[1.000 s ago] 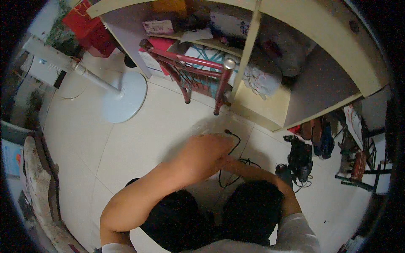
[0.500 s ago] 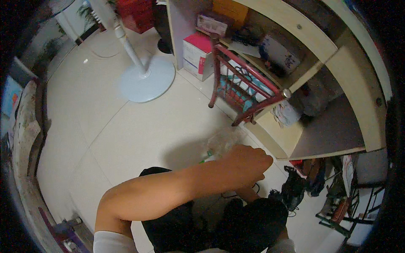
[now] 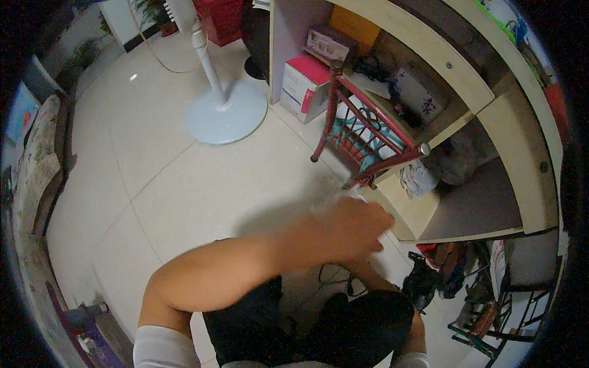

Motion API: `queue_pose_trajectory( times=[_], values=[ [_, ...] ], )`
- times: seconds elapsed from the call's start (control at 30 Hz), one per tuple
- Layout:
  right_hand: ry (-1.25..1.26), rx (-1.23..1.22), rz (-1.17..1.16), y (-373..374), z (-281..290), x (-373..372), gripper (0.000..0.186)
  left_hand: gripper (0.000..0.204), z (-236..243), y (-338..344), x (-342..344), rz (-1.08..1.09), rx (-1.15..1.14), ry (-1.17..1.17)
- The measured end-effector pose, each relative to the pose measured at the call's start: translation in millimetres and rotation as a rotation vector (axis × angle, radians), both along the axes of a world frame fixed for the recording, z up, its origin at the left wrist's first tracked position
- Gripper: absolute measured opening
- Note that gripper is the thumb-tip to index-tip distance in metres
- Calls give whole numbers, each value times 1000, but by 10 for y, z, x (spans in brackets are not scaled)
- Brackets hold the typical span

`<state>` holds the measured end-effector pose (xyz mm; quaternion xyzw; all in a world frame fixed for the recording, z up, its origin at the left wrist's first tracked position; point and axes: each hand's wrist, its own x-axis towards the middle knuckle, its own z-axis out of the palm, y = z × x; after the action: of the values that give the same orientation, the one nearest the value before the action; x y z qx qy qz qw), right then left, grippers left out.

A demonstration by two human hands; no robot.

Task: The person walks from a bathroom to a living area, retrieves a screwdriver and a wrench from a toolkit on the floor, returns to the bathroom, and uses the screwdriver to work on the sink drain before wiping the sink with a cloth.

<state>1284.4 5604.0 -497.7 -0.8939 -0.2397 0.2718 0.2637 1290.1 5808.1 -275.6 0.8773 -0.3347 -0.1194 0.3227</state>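
Note:
My left forearm crosses the view from the lower left, and my left hand (image 3: 362, 227) is smeared by motion near the front of the shelf unit. Its fingers are too blurred to read. Beneath it, my right hand (image 3: 362, 267) shows only around the wrist; its fingers are hidden. Some pale, see-through plastic (image 3: 334, 195) shows faintly beyond my left hand, too blurred to name. A thin dark cable (image 3: 334, 279) loops over the floor between my dark-clothed legs.
A white stand fan's round base (image 3: 227, 113) is ahead on the tiled floor. On the right, a red rack (image 3: 368, 132) leans at the pale shelf unit (image 3: 405, 208), beside a white-and-pink box (image 3: 304, 89). A black bag (image 3: 420, 282) lies at right; a wooden bench (image 3: 43, 190) stands left.
My left hand has shifted slightly up and blurred, covering most of the clear plastic. More of the dark cable shows below it. The view has shifted slightly, moving the fan and shelf rightward.

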Motion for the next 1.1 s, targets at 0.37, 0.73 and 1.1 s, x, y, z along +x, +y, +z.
queue_pose_trajectory(
  times=[0.37,0.73,1.1],
  values=[
    [-8,708,-227,395,1696,778,18,58,-969,1576,-117,672,-809,820],
    [-605,629,-232,660,2621,749,36,57,-1485,1415,21,864,-1319,845],
    [-730,374,-193,128,2397,1759,30,47,-1166,2242,1836,1033,-1350,449]
  ],
)
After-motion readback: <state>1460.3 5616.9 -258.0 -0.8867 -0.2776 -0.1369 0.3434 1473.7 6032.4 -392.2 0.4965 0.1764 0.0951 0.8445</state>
